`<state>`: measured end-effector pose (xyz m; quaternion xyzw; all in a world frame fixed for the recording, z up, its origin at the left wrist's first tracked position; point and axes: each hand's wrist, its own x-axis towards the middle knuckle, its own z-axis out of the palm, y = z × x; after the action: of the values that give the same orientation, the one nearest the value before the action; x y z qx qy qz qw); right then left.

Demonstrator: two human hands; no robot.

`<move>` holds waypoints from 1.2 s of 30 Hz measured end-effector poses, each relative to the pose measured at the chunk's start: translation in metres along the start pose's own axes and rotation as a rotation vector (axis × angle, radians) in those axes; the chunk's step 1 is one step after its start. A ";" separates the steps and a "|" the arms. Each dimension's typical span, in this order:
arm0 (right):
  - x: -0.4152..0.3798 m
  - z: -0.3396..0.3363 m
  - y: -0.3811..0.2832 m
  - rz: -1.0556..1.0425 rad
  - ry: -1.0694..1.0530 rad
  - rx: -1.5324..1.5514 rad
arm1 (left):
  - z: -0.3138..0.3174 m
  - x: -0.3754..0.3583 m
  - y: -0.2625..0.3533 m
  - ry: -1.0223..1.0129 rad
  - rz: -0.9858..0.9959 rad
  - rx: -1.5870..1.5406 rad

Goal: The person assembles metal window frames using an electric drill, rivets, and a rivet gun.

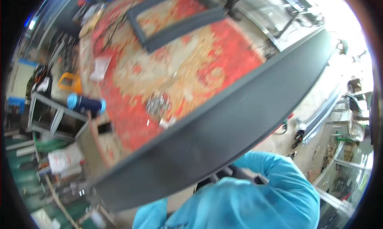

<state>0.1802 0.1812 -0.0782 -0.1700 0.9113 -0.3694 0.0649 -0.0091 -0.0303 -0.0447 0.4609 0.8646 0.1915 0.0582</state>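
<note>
A long dark grey panel [223,113] crosses the view diagonally, close in front of my body. Both of my hands are hidden behind or below it, so their grip does not show. My right sleeve [275,169], light blue, bends in under the panel's lower edge. The left sleeve [149,215] reaches up to the same edge farther left. Beyond the panel, a dark grey rectangular frame [179,29] lies on a table covered with a red and beige patterned carpet [159,69]. A heap of small shiny metal pieces [158,104] sits on the carpet, nearer the panel.
A dark blue bottle with light blue ends [85,104] lies at the table's left, near an orange object [70,82]. Grey metal framework [56,117] stands beside it. Long metal profiles [323,113] lie on the right-hand floor. A glass-topped frame [267,13] is at the back.
</note>
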 end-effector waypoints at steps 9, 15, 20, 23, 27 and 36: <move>0.024 -0.018 -0.051 0.803 0.209 0.929 | -0.057 0.034 0.059 -0.031 -0.167 -0.431; 0.031 -0.081 -0.055 0.799 -0.082 1.047 | -0.054 0.030 0.047 -0.026 -0.036 -0.171; 0.027 -0.093 -0.038 0.660 -0.356 0.798 | -0.039 0.025 0.036 0.032 0.011 -0.149; 0.019 -0.114 -0.019 0.612 -0.586 1.145 | -0.046 0.032 0.041 0.063 -0.044 -0.334; 0.021 -0.132 -0.017 0.732 -0.656 1.503 | -0.036 0.032 0.033 0.070 -0.049 -0.307; 0.015 -0.058 -0.022 0.679 -0.333 1.195 | 0.009 0.003 -0.014 -0.120 -0.018 -0.056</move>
<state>0.1580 0.1991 -0.0215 0.1342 0.5333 -0.7347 0.3974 -0.0195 -0.0325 -0.0583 0.4618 0.8580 0.1871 0.1246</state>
